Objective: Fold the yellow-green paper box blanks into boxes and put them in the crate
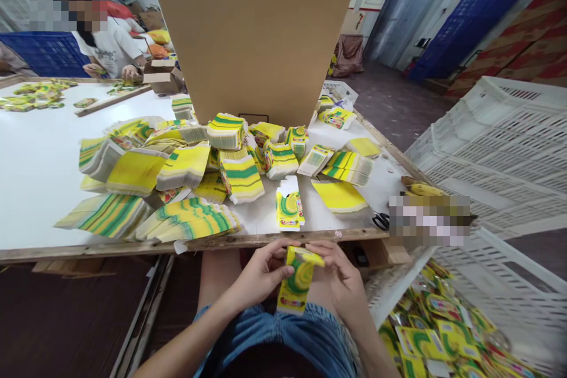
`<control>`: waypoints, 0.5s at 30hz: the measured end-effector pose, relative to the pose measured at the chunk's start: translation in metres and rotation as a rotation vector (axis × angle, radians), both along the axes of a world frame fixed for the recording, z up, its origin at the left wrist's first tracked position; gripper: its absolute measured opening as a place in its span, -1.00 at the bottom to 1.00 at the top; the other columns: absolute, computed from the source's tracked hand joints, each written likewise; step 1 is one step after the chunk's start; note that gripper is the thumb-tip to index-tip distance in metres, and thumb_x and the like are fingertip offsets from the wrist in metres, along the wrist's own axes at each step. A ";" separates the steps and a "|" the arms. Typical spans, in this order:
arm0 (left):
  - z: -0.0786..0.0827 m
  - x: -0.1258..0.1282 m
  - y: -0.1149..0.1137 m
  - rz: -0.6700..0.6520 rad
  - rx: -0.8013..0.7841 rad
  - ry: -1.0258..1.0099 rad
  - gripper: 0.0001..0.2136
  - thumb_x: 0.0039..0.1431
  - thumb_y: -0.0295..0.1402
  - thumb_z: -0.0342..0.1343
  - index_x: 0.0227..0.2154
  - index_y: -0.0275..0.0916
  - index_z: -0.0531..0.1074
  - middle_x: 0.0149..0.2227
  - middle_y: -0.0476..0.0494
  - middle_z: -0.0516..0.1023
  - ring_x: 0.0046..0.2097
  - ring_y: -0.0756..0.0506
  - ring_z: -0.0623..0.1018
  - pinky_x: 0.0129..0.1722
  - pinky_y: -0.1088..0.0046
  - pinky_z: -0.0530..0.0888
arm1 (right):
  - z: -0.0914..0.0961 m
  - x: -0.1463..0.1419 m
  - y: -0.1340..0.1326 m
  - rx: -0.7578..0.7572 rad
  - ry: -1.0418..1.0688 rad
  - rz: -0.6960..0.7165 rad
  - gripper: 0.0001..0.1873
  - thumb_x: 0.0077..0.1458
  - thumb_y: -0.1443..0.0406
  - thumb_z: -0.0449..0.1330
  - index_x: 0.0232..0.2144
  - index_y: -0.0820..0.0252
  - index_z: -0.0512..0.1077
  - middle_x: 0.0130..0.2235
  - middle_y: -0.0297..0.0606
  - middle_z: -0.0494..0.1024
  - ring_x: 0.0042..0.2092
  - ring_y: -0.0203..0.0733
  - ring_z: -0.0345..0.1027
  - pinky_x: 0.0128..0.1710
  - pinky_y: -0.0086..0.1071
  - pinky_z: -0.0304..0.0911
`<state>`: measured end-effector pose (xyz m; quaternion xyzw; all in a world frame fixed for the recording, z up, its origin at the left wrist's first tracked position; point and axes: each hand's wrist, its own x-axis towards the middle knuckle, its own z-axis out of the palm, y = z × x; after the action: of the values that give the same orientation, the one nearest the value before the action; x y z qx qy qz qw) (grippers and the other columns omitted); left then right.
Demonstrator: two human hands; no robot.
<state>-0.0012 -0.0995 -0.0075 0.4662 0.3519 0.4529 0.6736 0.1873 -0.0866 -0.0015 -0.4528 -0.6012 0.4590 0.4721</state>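
The person's left hand [262,269] holds a yellow carton [295,295] in front of the near edge of the counter [35,189], above the lap. The left fingers are pinching this carton at its upper left side, with the thumb pressed on its front face. The right hand [344,271] has its fingers bent at the upper right corner of the same carton, touching it, but I cannot tell if they pinch it. Just beyond the hands, a second carton [289,211] rests on the counter with its top flaps open. Behind it and to its left are many stacks of flat cartons [183,165]. Black scissors [381,221] lie near the right edge. At lower right, a white crate [522,266] contains many yellow packages [436,339].
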 end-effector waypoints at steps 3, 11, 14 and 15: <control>0.000 0.001 -0.001 0.066 0.034 0.114 -0.59 0.11 -0.40 0.20 0.05 -0.24 0.39 -0.08 -0.24 0.56 -0.07 -0.17 0.54 -0.13 0.40 0.45 | 0.004 0.004 0.003 -0.105 -0.046 0.086 -0.55 0.11 0.00 0.17 -0.12 0.16 0.56 -0.25 -0.14 0.56 -0.16 -0.02 0.42 -0.14 -0.25 0.32; 0.004 0.005 -0.001 0.015 0.036 0.071 -0.56 0.16 -0.35 0.15 0.12 -0.19 0.32 0.01 -0.27 0.53 0.03 -0.20 0.50 0.05 0.24 0.38 | -0.002 -0.010 0.000 -0.125 -0.229 0.006 -0.70 0.06 0.17 0.24 -0.15 0.17 0.43 -0.64 -0.50 0.29 -0.58 -0.31 0.15 -0.55 -0.46 0.09; 0.005 0.005 0.002 0.036 -0.025 -0.018 -0.51 0.06 -0.29 0.25 0.07 -0.23 0.35 -0.11 -0.28 0.59 -0.07 -0.22 0.55 -0.07 0.26 0.44 | -0.004 -0.011 -0.003 -0.096 -0.238 0.005 -0.66 0.09 0.17 0.23 -0.10 0.18 0.40 -0.66 -0.52 0.29 -0.60 -0.30 0.14 -0.56 -0.46 0.07; 0.005 0.006 0.002 0.033 -0.046 -0.036 -0.50 0.03 -0.29 0.28 0.05 -0.24 0.37 -0.15 -0.28 0.60 -0.11 -0.22 0.57 -0.11 0.27 0.46 | -0.004 -0.011 -0.004 -0.099 -0.238 0.015 -0.65 0.11 0.16 0.22 -0.08 0.18 0.40 -0.66 -0.50 0.33 -0.59 -0.29 0.18 -0.56 -0.46 0.09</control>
<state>0.0043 -0.0975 -0.0028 0.4364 0.3576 0.4641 0.6829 0.1767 -0.0902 -0.0060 -0.5221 -0.6330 0.4348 0.3711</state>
